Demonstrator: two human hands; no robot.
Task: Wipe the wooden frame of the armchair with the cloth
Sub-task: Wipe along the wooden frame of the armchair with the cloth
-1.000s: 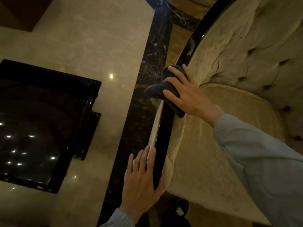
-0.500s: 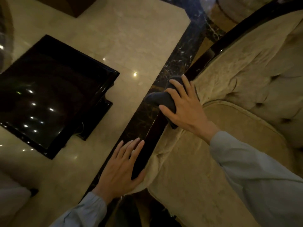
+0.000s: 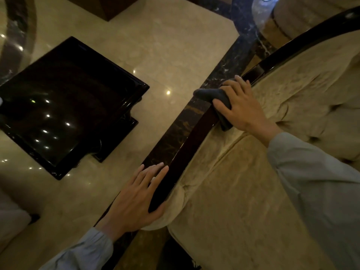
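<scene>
A beige tufted armchair (image 3: 243, 191) fills the right side, edged by a dark glossy wooden frame (image 3: 187, 151) that curves from bottom centre up to the top right. My right hand (image 3: 241, 108) presses a dark cloth (image 3: 212, 96) onto the frame's armrest rail, fingers spread over the cloth. My left hand (image 3: 136, 199) lies flat on the lower end of the same rail, thumb hooked around its inner edge and fingers stretched along the outside.
A black glossy square side table (image 3: 64, 106) stands on the polished beige marble floor (image 3: 175, 45) to the left. A dark marble inlay band (image 3: 229, 65) runs beside the armchair. A pale cushion edge (image 3: 9, 221) shows at the lower left.
The view has swung, shifting the table up and left. My right hand with the cloth stays on the rail near the same spot. My left hand keeps its hold on the rail's lower end.
</scene>
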